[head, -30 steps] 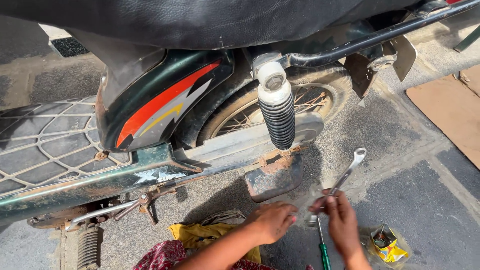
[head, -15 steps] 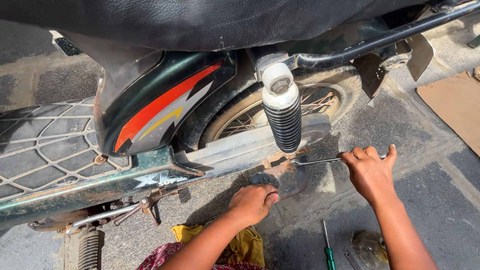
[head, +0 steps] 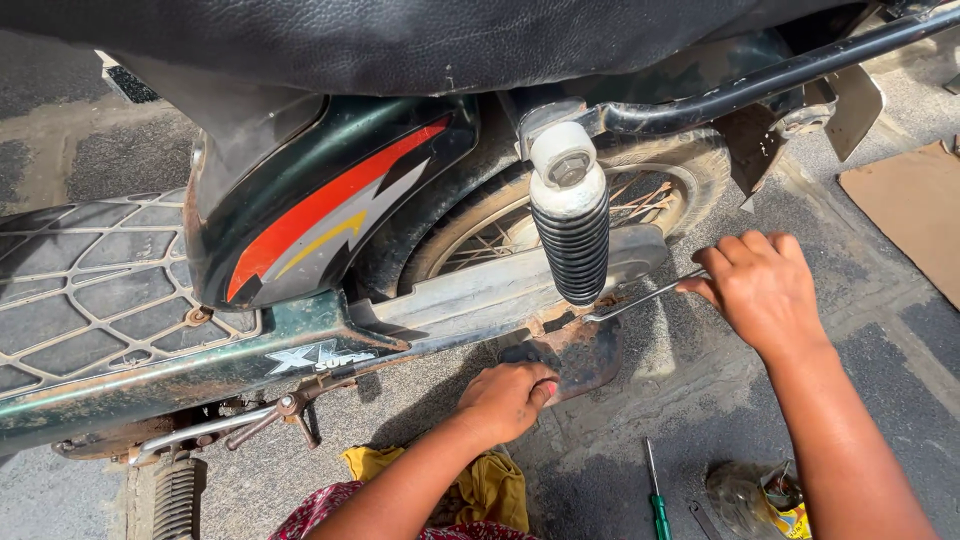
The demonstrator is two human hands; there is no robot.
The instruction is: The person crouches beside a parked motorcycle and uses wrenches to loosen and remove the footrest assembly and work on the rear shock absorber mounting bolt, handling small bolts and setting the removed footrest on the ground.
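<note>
- Right of centre in the frame, a slim metal wrench (head: 640,298) is being gripped at its outer end by the right hand (head: 760,290), fingers closed around it; its other end is being held at the base of the black ribbed shock absorber (head: 570,235).
- Just below, the left hand (head: 508,398) is being pressed, fingers curled, against a rusty metal plate (head: 575,355) under the motorcycle's swingarm (head: 480,295).
- Along the bottom edge, a green-handled screwdriver (head: 655,495) and a yellow cloth (head: 490,490) are lying on the pavement (head: 880,360).
</note>
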